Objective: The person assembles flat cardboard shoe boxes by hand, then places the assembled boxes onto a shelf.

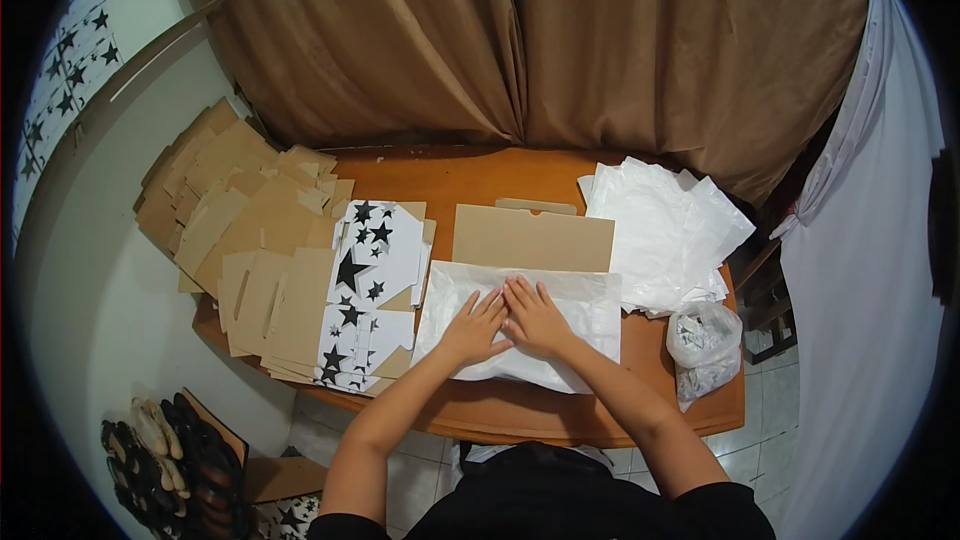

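Note:
A white, slightly see-through plastic packet (590,308) lies flat at the table's front middle. My left hand (475,328) rests on it with the fingers stretched out, palm down. Beside it my right hand (536,318) also lies flat on the packet, fingers extended. The two hands meet near the packet's middle, their fingertips close together. What lies under the palms, or inside the packet, I cannot make out. Directly behind the packet is a flat brown cardboard piece (533,238) with a small notch in its far edge.
Flat cardboard pieces (262,215) are heaped on the left, next to white sheets with black stars (350,270). White plastic packets (665,230) are stacked at the right, behind a clear bag (704,348). A brown curtain (520,40) hangs behind the wooden table (430,180); shoes (175,460) stand lower left.

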Action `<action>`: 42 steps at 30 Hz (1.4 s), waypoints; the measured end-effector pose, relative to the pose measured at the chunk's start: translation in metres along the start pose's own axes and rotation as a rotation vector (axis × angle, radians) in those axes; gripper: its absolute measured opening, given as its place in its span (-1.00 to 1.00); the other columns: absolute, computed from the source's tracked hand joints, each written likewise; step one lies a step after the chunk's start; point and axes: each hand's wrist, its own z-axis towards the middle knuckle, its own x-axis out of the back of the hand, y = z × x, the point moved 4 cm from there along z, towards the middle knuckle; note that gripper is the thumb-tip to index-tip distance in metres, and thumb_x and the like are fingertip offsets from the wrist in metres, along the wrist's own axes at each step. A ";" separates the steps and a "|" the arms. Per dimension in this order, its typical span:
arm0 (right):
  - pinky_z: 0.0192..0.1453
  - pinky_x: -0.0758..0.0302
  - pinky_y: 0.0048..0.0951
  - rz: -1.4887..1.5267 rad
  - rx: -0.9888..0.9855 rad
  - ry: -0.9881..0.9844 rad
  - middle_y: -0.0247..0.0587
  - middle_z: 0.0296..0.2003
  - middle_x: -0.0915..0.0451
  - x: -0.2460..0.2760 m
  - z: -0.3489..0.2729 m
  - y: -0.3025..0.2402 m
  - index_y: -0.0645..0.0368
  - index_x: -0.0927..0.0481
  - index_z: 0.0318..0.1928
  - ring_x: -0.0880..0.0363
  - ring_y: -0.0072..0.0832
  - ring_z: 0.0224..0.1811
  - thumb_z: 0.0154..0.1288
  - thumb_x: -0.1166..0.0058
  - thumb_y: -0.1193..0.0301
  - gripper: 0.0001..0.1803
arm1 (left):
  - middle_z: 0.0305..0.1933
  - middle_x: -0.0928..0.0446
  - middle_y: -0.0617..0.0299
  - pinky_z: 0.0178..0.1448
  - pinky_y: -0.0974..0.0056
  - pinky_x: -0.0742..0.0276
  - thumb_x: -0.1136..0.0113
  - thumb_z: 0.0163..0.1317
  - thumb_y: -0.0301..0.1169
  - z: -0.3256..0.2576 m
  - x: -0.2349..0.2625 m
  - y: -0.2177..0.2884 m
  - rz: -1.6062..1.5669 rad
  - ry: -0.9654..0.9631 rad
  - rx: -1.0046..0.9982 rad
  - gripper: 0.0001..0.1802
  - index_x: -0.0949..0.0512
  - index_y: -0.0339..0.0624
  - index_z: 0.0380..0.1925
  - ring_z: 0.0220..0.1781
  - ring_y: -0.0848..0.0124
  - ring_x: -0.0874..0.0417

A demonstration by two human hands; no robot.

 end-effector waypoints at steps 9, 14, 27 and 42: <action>0.23 -0.33 -0.37 -0.118 0.174 -0.117 -0.07 0.33 -0.17 -0.056 -0.032 0.025 0.21 -0.15 0.32 -0.35 -0.35 0.25 0.25 0.24 -0.18 -0.15 | 0.49 0.09 0.18 0.46 -0.16 0.49 0.22 0.22 0.17 -0.009 -0.074 -0.008 0.124 -0.530 0.093 -0.14 0.03 -0.14 0.38 0.50 0.27 0.07; 0.40 -0.05 -0.27 -0.434 0.223 -0.300 0.01 0.37 -0.05 -0.076 -0.041 0.029 0.10 -0.03 0.38 -0.03 -0.23 0.42 0.11 0.15 -0.31 0.00 | 0.51 0.20 0.17 0.45 -0.20 0.51 0.13 0.12 0.28 -0.005 -0.087 -0.004 0.106 -0.713 0.109 0.01 0.15 -0.10 0.41 0.51 0.24 0.11; 0.46 0.45 -0.14 -0.446 -0.274 -1.129 -0.24 0.45 0.24 -0.047 -0.058 0.039 -0.14 0.32 0.44 0.32 -0.29 0.50 -0.06 -0.03 -0.31 0.20 | 0.52 0.39 0.12 0.48 0.04 0.53 -0.15 0.02 0.09 -0.021 -0.106 -0.042 0.541 -1.237 0.290 0.23 0.46 -0.25 0.37 0.54 0.20 0.35; 0.34 0.55 0.29 -1.002 -0.220 -1.281 0.04 0.43 0.25 -0.110 -0.157 0.123 0.34 0.23 0.39 0.42 0.06 0.45 0.01 0.22 -0.37 0.22 | 0.50 0.47 0.00 0.46 -0.06 0.63 0.11 0.08 0.24 0.006 -0.138 0.003 0.798 -1.110 0.225 0.18 0.41 -0.45 0.34 0.52 0.11 0.45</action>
